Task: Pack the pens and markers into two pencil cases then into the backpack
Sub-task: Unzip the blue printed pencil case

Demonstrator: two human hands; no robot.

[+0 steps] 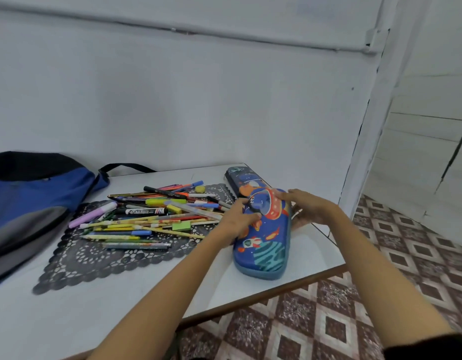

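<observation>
A blue hard pencil case (pixel 267 240) with a space print lies closed near the table's right edge. My left hand (pixel 237 219) grips its left side, thumb on the lid. My right hand (pixel 310 206) holds its far right end, fingers curled over the top. A second, darker pencil case (pixel 240 178) lies closed just behind it. A heap of pens, markers and pencils (pixel 152 216) covers a dark lace mat (pixel 100 258) in the middle. The blue, black and grey backpack (pixel 30 203) lies at the left.
The white table (pixel 95 315) ends close to the case on the right, its brown front edge (pixel 263 297) running diagonally. Patterned floor tiles (pixel 380 268) lie beyond. A pale wall stands right behind the table.
</observation>
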